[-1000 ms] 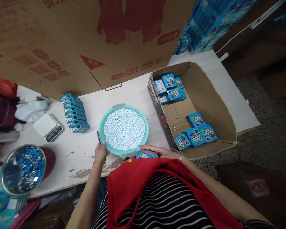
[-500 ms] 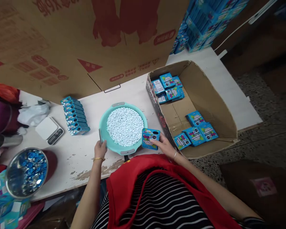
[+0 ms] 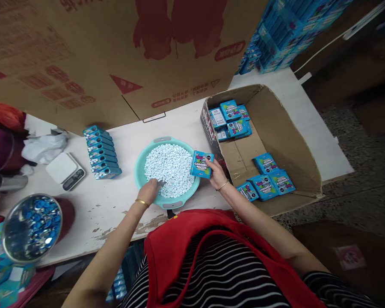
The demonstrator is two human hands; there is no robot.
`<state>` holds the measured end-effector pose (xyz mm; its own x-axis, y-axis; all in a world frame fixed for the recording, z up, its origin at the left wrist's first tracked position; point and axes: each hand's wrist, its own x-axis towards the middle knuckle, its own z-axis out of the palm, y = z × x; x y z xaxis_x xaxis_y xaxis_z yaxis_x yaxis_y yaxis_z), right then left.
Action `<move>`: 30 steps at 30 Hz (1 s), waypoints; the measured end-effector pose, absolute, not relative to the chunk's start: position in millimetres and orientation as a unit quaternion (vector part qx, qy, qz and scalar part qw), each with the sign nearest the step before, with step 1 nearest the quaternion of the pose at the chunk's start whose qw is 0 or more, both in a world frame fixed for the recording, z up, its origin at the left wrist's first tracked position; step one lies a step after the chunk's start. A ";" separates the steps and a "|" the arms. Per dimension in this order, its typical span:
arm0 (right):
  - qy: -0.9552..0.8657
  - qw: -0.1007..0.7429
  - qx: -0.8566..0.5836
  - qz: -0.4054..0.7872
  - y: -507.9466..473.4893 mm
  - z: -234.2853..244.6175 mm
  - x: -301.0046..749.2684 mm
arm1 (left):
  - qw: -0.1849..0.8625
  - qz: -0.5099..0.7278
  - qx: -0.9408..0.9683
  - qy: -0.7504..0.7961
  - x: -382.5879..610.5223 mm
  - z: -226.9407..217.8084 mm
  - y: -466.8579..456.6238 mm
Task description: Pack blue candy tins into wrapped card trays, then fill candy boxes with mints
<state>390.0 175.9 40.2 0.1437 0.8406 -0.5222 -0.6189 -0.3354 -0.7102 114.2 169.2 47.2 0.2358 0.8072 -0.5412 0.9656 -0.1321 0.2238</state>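
Note:
A turquoise basin (image 3: pixel 140 157) holds many small pale blue-white candies (image 3: pixel 170 164). Over its left part, my left hand (image 3: pixel 149 191) is closed on a small metal scoop (image 3: pixel 161 183), which dips into the candies and is mostly hidden. At the basin's right rim, my right hand (image 3: pixel 215 172) grips a blue candy box (image 3: pixel 201 164), thumb on its printed front. Beyond my right hand stands a cardboard tray (image 3: pixel 244 159) with several similar blue boxes (image 3: pixel 265 186) lying in it.
Several blue boxes stand in a row (image 3: pixel 102 154) left of the basin, near a white scale (image 3: pixel 66 171). A metal bowl (image 3: pixel 7 233) holds blue and silver pieces. A large carton (image 3: pixel 93 55) walls off the back; stacked blue boxes (image 3: pixel 285 34) are at the far right.
My left hand has moved from the basin's left rim rightward over the candies, putting the scoop into them. My right hand has raised the candy box slightly away from me, along the basin's right rim.

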 end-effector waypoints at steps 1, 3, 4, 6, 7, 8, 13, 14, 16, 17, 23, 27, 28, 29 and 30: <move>-0.104 0.565 -0.501 0.647 176.4 40.4 391.3 | 0.279 -0.132 0.742 0.596 126.6 37.5 173.3; -0.108 0.560 -0.500 0.652 176.2 41.1 392.3 | 0.289 -0.100 0.748 0.589 153.0 18.2 180.7; -0.117 0.556 -0.501 0.653 175.8 41.4 392.2 | 0.291 -0.084 0.748 0.591 165.4 9.5 183.7; -0.135 0.549 -0.502 0.655 175.1 42.0 391.5 | 0.292 -0.055 0.745 0.597 184.4 -4.5 188.4; -0.140 0.546 -0.503 0.655 174.8 42.3 391.7 | 0.296 -0.040 0.744 0.598 189.8 -9.2 190.0; -0.142 0.546 -0.505 0.653 174.6 42.6 392.5 | 0.301 -0.026 0.744 0.596 192.0 -12.3 191.0; -0.202 0.563 -0.529 0.602 171.4 43.5 409.0 | 0.340 0.039 0.756 0.558 170.2 -6.4 189.7; -0.227 0.561 -0.536 0.588 170.1 43.8 413.6 | 0.345 0.048 0.758 0.551 163.4 -1.8 188.7; -0.290 0.547 -0.552 0.558 167.0 45.5 421.5 | 0.352 0.062 0.761 0.541 150.8 10.2 187.1; -0.331 0.535 -0.561 0.538 165.4 47.1 424.3 | 0.353 0.072 0.764 0.535 145.1 17.9 186.7; -0.620 0.425 -0.571 0.330 163.6 64.7 417.1 | 0.316 0.137 0.808 0.478 119.0 88.7 191.6; -0.706 0.385 -0.527 0.275 167.9 70.1 397.3 | 0.291 0.106 0.841 0.444 115.3 137.3 198.4; -0.719 0.380 -0.517 0.269 168.7 69.8 392.2 | 0.283 0.087 0.851 0.433 116.8 146.5 200.1; -0.729 0.377 -0.507 0.264 169.2 69.1 387.3 | 0.274 0.062 0.862 0.423 119.3 154.7 201.7; -0.737 0.374 -0.499 0.261 169.4 68.3 382.8 | 0.262 0.032 0.870 0.415 122.8 162.2 203.1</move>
